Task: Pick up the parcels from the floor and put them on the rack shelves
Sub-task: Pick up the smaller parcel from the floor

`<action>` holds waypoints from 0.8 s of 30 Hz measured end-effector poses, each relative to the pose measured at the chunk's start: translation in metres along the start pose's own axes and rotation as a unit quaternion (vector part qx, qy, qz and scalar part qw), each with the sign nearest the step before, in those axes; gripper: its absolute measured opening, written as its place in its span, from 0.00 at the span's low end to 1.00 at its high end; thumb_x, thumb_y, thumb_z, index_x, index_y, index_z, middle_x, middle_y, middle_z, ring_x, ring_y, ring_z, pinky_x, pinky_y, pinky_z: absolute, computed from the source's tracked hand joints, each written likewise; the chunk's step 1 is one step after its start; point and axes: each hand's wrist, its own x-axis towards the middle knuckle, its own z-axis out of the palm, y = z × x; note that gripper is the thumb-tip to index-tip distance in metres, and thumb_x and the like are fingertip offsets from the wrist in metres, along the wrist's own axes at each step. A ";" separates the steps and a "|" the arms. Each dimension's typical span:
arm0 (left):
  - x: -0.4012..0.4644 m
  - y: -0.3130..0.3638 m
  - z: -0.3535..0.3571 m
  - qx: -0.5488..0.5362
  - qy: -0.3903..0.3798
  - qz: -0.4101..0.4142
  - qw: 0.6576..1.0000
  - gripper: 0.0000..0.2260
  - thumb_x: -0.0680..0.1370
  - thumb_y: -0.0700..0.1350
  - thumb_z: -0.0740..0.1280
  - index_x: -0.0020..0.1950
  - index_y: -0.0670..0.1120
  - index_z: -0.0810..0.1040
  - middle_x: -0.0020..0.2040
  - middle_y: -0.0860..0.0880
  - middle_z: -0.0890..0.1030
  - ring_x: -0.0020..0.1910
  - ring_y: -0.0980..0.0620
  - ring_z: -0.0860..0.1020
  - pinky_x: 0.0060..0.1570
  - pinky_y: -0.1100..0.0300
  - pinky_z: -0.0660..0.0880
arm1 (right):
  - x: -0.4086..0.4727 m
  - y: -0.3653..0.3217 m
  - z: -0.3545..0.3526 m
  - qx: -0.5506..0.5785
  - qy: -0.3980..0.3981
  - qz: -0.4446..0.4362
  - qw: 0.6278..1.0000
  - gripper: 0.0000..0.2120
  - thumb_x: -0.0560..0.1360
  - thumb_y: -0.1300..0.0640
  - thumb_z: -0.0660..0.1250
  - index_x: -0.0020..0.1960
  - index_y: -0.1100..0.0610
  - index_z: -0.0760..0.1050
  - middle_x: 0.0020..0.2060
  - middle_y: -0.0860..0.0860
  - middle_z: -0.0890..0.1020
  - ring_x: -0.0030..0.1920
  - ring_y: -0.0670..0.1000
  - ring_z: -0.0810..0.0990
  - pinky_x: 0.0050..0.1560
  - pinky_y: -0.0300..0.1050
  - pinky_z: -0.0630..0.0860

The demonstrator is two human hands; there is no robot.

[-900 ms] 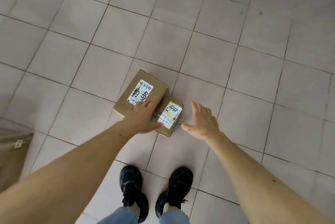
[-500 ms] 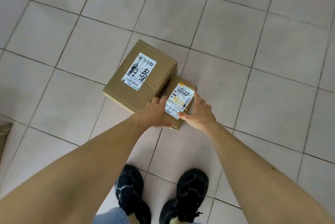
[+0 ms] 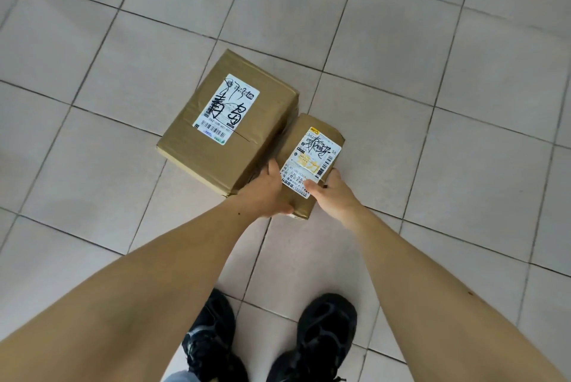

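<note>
Two brown taped parcels lie side by side on the tiled floor. The large parcel carries a white label with black handwriting. The small parcel on its right has a white and yellow label. My left hand clasps the small parcel's near left side, wedged between the two parcels. My right hand grips its near right edge, thumb on the label. The rack shelves are out of view.
Beige floor tiles with dark grout spread all around the parcels. My two black shoes stand just below the parcels at the bottom of the view.
Both hands came down from hovering open over the parcels and closed on the small parcel's two sides. The view has moved closer to the floor.
</note>
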 end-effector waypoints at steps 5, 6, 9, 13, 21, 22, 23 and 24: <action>-0.046 0.035 -0.041 0.025 0.008 0.036 0.999 0.54 0.71 0.51 0.77 0.78 0.36 0.39 0.77 0.39 0.61 0.69 0.41 0.71 0.65 0.47 0.74 | -0.048 -0.033 -0.037 -0.014 0.031 -0.017 0.999 0.23 0.78 0.50 0.65 0.70 0.53 0.63 0.64 0.51 0.77 0.63 0.55 0.76 0.59 0.47 0.71; -0.058 0.044 -0.051 0.026 0.014 0.041 0.999 0.53 0.71 0.51 0.77 0.78 0.36 0.40 0.77 0.39 0.61 0.70 0.41 0.71 0.65 0.48 0.73 | -0.060 -0.044 -0.046 -0.014 0.037 -0.022 0.999 0.23 0.78 0.50 0.65 0.70 0.53 0.64 0.64 0.50 0.78 0.63 0.54 0.77 0.59 0.46 0.72; -0.107 0.075 -0.098 0.028 0.031 0.055 0.998 0.52 0.71 0.52 0.76 0.78 0.36 0.42 0.76 0.39 0.62 0.70 0.41 0.70 0.64 0.48 0.73 | -0.112 -0.090 -0.080 -0.018 0.046 -0.044 0.998 0.23 0.78 0.50 0.65 0.69 0.52 0.64 0.64 0.49 0.78 0.62 0.54 0.77 0.56 0.43 0.71; -0.179 0.127 -0.177 0.017 0.061 0.071 0.995 0.48 0.69 0.52 0.78 0.76 0.38 0.50 0.70 0.41 0.69 0.64 0.41 0.74 0.59 0.48 0.75 | -0.192 -0.164 -0.136 -0.014 0.068 -0.064 0.996 0.24 0.78 0.49 0.65 0.71 0.51 0.63 0.64 0.49 0.78 0.62 0.54 0.77 0.55 0.42 0.69; -0.328 0.230 -0.340 0.021 0.093 0.132 0.987 0.50 0.70 0.52 0.77 0.78 0.39 0.46 0.74 0.41 0.66 0.69 0.41 0.71 0.65 0.47 0.73 | -0.357 -0.321 -0.249 -0.001 0.097 -0.129 0.987 0.23 0.79 0.53 0.65 0.71 0.53 0.63 0.66 0.51 0.77 0.63 0.54 0.77 0.55 0.42 0.69; -0.345 0.242 -0.360 0.020 0.104 0.139 0.985 0.50 0.70 0.52 0.77 0.78 0.39 0.46 0.75 0.41 0.65 0.70 0.41 0.70 0.66 0.46 0.72 | -0.375 -0.341 -0.264 -0.003 0.103 -0.140 0.985 0.23 0.79 0.53 0.65 0.72 0.53 0.63 0.66 0.51 0.77 0.63 0.54 0.77 0.56 0.43 0.70; -0.361 0.254 -0.379 0.020 0.116 0.146 0.982 0.50 0.70 0.52 0.77 0.78 0.39 0.46 0.75 0.41 0.65 0.71 0.41 0.69 0.66 0.46 0.72 | -0.394 -0.360 -0.277 -0.005 0.109 -0.152 0.982 0.24 0.79 0.52 0.65 0.72 0.52 0.63 0.66 0.50 0.77 0.63 0.54 0.77 0.57 0.44 0.71; -0.375 0.264 -0.397 0.018 0.130 0.154 0.979 0.50 0.70 0.52 0.78 0.78 0.39 0.47 0.74 0.41 0.65 0.71 0.41 0.69 0.66 0.47 0.72 | -0.410 -0.378 -0.289 -0.004 0.116 -0.164 0.980 0.24 0.78 0.52 0.65 0.72 0.52 0.63 0.66 0.50 0.77 0.63 0.54 0.77 0.59 0.45 0.72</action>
